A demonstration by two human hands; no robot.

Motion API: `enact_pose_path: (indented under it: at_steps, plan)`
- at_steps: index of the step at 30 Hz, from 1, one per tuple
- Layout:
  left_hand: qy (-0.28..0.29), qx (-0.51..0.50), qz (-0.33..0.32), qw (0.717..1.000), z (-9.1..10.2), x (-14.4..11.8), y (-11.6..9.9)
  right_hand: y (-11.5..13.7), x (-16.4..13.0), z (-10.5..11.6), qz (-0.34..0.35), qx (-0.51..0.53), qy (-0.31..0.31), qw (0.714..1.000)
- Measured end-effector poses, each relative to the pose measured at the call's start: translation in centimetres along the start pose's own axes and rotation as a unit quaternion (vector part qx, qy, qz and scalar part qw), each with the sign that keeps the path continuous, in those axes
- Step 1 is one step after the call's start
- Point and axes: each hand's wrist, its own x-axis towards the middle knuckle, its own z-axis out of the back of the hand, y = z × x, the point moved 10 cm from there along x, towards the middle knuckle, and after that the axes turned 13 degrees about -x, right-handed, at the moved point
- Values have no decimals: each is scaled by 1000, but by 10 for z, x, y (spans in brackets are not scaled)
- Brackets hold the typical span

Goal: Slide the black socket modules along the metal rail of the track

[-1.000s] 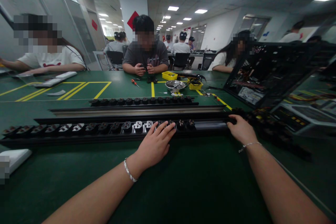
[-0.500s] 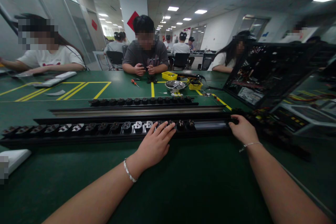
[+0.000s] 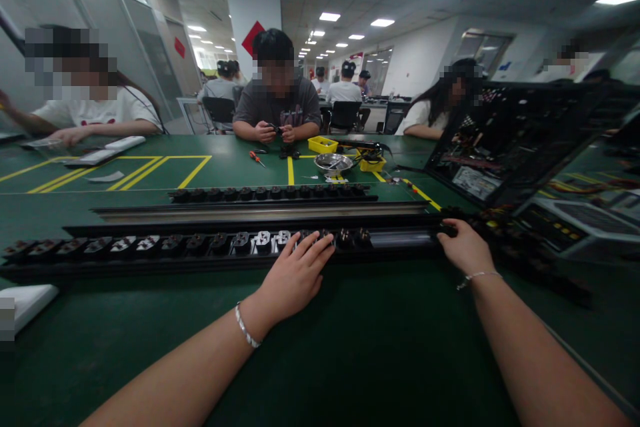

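Note:
A long black socket rail (image 3: 150, 260) lies across the green table (image 3: 350, 347) in front of me, with a row of socket modules (image 3: 200, 242) set in it. My left hand (image 3: 295, 277) rests flat on the rail, fingers spread over the modules near its middle. My right hand (image 3: 465, 248) grips the rail's right end, where a bare stretch of channel (image 3: 400, 238) shows. Behind it lie a second empty rail (image 3: 260, 211) and a shorter strip of sockets (image 3: 270, 193).
An open black computer case (image 3: 510, 140) stands at the right. Yellow bins (image 3: 323, 143), a metal bowl (image 3: 333, 161) and a screwdriver (image 3: 257, 158) sit further back. A white block (image 3: 27, 301) lies at the left. Several people sit across the table.
My hands stay almost still on the rail; the right hand shifted very slightly to the right. The person at the far left moved an arm.

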Motion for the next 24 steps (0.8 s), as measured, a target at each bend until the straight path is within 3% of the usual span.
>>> enact_pose_path:
  at_steps: [11,17,20,22,24]
  plan:
    - [1,10,2,1000,-1,0,0,-11,3,3,-19,12,6,1000]
    - [2,4,2,1000,0,0,0,-55,11,19,-95,-6,10,995]
    - [-2,5,1,1000,-1,0,1,-75,19,10,-109,-17,68,992]
    - [-4,9,0,1000,-1,0,1,-79,21,0,-99,-22,110,989]
    - [-4,12,0,1000,-2,0,1,-76,20,-4,-87,-28,115,989]
